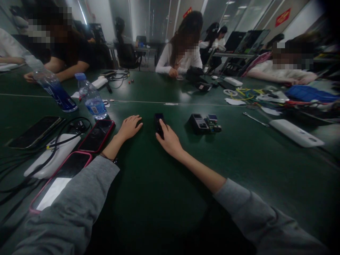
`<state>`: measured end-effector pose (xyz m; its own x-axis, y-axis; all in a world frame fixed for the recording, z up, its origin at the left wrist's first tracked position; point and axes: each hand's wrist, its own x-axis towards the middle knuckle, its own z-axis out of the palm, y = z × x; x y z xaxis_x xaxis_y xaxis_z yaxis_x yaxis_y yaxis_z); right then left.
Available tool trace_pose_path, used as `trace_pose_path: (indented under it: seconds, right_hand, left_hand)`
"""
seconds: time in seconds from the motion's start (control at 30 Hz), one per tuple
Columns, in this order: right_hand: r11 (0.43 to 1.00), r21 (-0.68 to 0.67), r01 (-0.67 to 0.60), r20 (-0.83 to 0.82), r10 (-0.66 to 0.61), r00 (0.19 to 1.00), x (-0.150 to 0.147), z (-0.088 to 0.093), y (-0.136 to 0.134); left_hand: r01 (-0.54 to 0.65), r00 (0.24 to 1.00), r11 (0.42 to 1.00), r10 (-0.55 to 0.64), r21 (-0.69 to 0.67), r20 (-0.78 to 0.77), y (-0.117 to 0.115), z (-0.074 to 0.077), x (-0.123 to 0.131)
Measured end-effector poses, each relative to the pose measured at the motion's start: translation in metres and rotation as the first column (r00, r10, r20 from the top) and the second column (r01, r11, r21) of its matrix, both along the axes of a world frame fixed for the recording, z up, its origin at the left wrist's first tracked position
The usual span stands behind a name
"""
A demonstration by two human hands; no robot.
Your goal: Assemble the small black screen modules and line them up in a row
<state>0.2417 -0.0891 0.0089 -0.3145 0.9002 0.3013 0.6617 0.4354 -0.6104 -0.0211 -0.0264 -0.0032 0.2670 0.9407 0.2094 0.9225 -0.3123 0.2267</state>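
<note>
My right hand (168, 139) grips a small black device (158, 122) that lies on the dark green table (164, 184), with fingers closed around its near end. My left hand (129, 126) rests flat on the table just left of it, fingers loosely stretched and holding nothing. Both arms wear grey sleeves. A black module with a small circuit board (204, 123) sits to the right of the device.
Phones in pink cases (97, 134) and a white power bank with black cables (53, 154) lie at left, beside two water bottles (91, 97). A white power bank (296, 132), a metal tool (255, 119) and wire clutter lie at right. Several people sit across the table.
</note>
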Motion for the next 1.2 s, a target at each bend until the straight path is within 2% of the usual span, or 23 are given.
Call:
trace_pose_path:
  seconds: [0.27, 0.4, 0.5, 0.6, 0.7, 0.77, 0.9, 1.0, 1.1, 1.2]
  right_hand:
    - [0.973, 0.227, 0.045, -0.048, -0.035, 0.998, -0.005, 0.013, -0.011]
    - [0.925, 0.353, 0.139, -0.025, -0.140, 0.990, 0.006, 0.022, -0.004]
    - [0.913, 0.349, 0.211, -0.042, -0.209, 0.977, 0.020, 0.020, 0.007]
    - [0.934, 0.250, 0.255, -0.104, -0.236, 0.966, 0.030, 0.012, 0.017]
    - [0.959, 0.134, 0.249, -0.111, -0.235, 0.965, 0.033, 0.002, 0.022]
    - [0.966, 0.111, 0.234, -0.054, -0.229, 0.972, 0.033, -0.004, 0.024]
    - [0.943, 0.214, 0.256, 0.078, -0.278, 0.958, 0.032, -0.010, 0.025]
    - [0.905, 0.322, 0.279, 0.068, -0.316, 0.946, 0.030, -0.005, 0.021]
    - [0.887, 0.409, 0.212, 0.038, -0.249, 0.968, 0.026, 0.006, 0.014]
    - [0.889, 0.441, 0.125, 0.079, -0.177, 0.981, 0.020, 0.015, 0.006]
  left_hand:
    - [0.012, 1.000, 1.000, -0.012, 0.014, 0.004, 0.002, -0.003, -0.002]
    - [0.015, 1.000, 1.000, -0.015, 0.016, 0.003, 0.003, -0.003, -0.003]
    - [0.017, 1.000, 1.000, -0.017, 0.014, 0.005, 0.003, -0.003, -0.004]
    - [0.019, 1.000, 1.000, -0.019, 0.013, 0.010, 0.002, -0.002, -0.004]
    - [0.021, 1.000, 1.000, -0.021, 0.012, 0.012, 0.002, -0.003, -0.004]
    - [0.023, 1.000, 1.000, -0.023, 0.015, 0.014, 0.002, -0.004, -0.005]
    - [0.015, 1.000, 1.000, -0.016, 0.009, 0.012, 0.002, -0.003, -0.005]
    - [0.018, 1.000, 1.000, -0.018, -0.002, 0.009, 0.002, -0.001, -0.005]
    - [0.022, 1.000, 1.000, -0.022, 0.005, 0.013, 0.001, -0.001, -0.004]
    - [0.013, 1.000, 1.000, -0.014, 0.019, 0.018, 0.001, -0.001, -0.003]
